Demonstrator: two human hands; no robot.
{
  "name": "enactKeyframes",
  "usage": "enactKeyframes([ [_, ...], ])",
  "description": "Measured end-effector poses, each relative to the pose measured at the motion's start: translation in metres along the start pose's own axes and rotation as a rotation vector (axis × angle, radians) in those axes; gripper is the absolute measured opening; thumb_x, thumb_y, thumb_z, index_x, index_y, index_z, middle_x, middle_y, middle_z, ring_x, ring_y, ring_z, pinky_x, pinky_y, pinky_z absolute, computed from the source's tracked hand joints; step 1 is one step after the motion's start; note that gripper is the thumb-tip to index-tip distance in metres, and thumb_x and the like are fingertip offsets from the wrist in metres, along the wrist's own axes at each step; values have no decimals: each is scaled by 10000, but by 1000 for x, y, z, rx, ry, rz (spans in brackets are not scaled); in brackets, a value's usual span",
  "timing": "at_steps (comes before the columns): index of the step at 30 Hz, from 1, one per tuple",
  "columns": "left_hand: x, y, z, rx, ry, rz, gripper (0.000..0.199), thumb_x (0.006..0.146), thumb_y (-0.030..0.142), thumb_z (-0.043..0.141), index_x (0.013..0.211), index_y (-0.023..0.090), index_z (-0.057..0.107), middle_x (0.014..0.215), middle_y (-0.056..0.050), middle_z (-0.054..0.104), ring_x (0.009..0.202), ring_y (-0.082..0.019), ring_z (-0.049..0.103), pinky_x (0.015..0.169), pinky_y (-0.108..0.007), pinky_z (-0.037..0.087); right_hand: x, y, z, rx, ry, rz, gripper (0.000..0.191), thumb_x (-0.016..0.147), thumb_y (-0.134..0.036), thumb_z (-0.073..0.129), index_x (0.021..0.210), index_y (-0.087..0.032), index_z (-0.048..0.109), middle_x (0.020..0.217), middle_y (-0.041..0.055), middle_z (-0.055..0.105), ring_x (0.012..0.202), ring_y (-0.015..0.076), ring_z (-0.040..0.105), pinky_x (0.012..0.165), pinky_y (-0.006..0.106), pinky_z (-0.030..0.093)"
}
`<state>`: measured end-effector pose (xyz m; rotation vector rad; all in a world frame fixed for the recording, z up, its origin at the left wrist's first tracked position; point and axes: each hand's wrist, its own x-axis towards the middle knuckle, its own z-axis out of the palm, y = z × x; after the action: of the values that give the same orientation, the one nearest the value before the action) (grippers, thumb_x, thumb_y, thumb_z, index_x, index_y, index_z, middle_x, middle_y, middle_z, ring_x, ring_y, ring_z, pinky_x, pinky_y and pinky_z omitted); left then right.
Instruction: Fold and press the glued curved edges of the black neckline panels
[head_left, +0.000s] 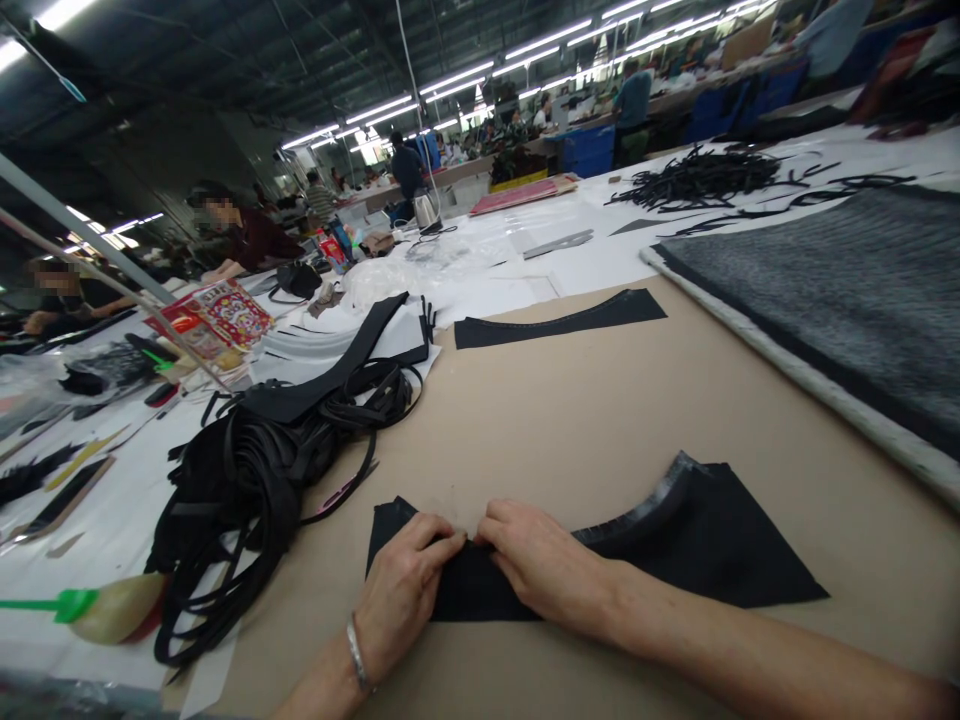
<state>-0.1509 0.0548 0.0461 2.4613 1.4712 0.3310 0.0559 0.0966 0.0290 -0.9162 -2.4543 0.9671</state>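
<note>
A black fabric piece (pixel 720 550) with a curved upper edge lies on the tan board (pixel 570 410) near the front. My left hand (pixel 409 580), with a bracelet on its wrist, pinches the fabric's curved edge toward its left end. Close beside it, my right hand (pixel 544 565) presses and pinches the same edge, its fingertips nearly touching the left ones. The part of the edge under my fingers is hidden. To the right of my hands the curved rim looks folded and shiny. Farther back lies another black curved piece (pixel 562 318), flat on the board.
Black strips (pixel 240 480) are heaped at the left, near a bottle with a green nozzle (pixel 112 608). Grey textile (pixel 840 290) covers the right side. More black strips (pixel 697 178) lie at the back. People stand or sit at tables beyond.
</note>
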Motion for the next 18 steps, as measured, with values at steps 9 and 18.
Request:
enactKeyframes([
  [9,-5,12,-2,113,-105,-52,525,876,75,345,1317,322,487,994,-62,574,921,-185,521,829,-362,488,-14,7,-8,12,-3,-27,228,827,-20,455,890,-158,625,894,48,580,869,162,542,791,235,416],
  [18,-6,16,0,264,-162,-8,646,859,56,348,1393,418,324,1028,-61,499,966,-197,482,884,-417,460,-34,17,-21,-6,-24,-55,224,853,-25,465,892,-154,645,905,49,573,885,159,532,781,230,417],
])
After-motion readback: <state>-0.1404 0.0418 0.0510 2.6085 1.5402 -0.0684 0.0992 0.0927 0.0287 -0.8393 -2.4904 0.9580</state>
